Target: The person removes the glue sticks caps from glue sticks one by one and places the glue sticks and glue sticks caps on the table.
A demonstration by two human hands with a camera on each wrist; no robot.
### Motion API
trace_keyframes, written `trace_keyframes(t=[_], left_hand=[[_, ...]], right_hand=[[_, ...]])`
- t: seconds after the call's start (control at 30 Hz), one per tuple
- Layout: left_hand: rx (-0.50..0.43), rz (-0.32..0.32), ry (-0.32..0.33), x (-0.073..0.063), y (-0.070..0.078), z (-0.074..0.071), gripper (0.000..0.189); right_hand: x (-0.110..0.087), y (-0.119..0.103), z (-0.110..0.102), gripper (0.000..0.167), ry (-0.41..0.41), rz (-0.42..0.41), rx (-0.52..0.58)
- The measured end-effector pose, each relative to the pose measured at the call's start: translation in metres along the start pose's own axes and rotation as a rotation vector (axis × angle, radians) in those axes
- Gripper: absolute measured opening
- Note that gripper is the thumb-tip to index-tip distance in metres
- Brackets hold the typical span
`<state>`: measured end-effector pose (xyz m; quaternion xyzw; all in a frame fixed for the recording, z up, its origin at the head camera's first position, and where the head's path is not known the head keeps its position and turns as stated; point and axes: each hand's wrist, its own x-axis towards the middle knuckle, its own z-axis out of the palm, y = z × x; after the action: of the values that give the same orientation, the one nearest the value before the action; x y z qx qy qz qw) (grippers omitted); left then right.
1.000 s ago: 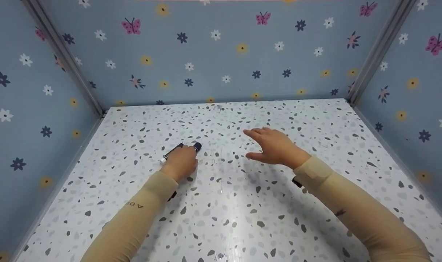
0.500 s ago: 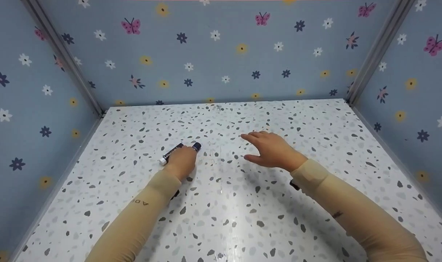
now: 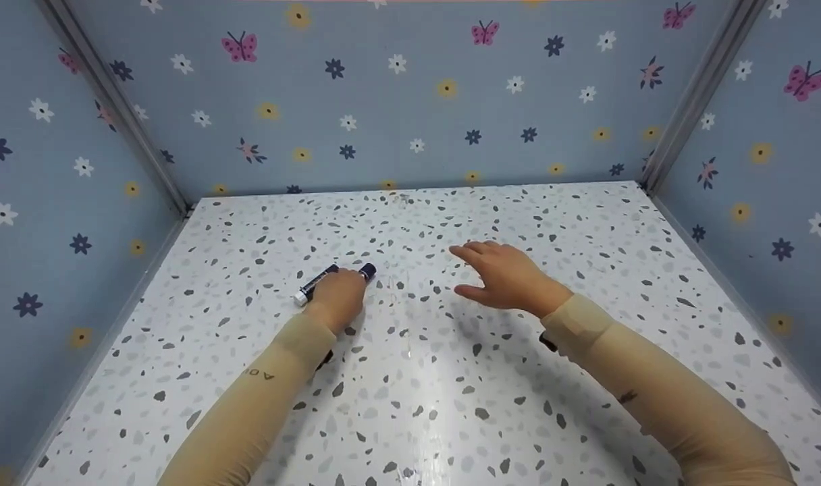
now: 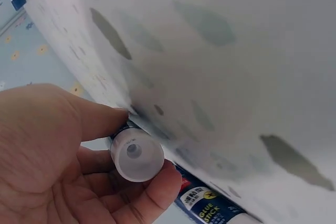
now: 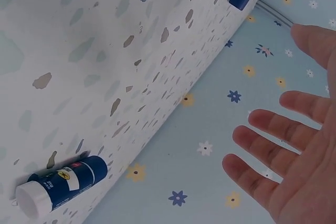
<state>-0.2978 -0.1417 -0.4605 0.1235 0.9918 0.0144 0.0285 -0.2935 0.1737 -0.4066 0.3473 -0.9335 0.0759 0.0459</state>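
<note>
My left hand (image 3: 339, 297) grips a glue stick between thumb and fingers at the left of the tabletop. Past its knuckles the dark blue end of this glue stick (image 3: 367, 271) pokes out; its whitish round base (image 4: 139, 156) faces the left wrist camera. Just left of that hand lies a second navy glue stick (image 3: 314, 285) with a white end, partly covered by the hand. My right hand (image 3: 512, 277) hovers, fingers spread, holding nothing. Another glue stick (image 5: 68, 182) lies on the table in the right wrist view; the right arm hides it from the head view.
A white speckled tabletop (image 3: 410, 229) spreads beneath both hands. Blue flowered panels (image 3: 397, 101) enclose it at the back and both sides, joined by grey metal posts (image 3: 694, 101) at the corners.
Over the first half second my left hand shifted slightly, baring more of the second glue stick's white end. My right hand drifted slightly toward me. Both are nearly still since.
</note>
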Motion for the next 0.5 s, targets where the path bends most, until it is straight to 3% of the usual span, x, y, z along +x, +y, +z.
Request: trace_keyframes(t=[0.3, 0.5], left_hand=[[-0.069, 0.009, -0.003, 0.000, 0.015, -0.015, 0.023], [-0.040, 0.041, 0.021, -0.003, 0.028, -0.027, 0.021]], right_hand=[[0.003, 0.003, -0.004, 0.071, -0.007, 0.018, 0.009], [0.003, 0.002, -0.010, 0.072, -0.011, 0.021, 0.011]])
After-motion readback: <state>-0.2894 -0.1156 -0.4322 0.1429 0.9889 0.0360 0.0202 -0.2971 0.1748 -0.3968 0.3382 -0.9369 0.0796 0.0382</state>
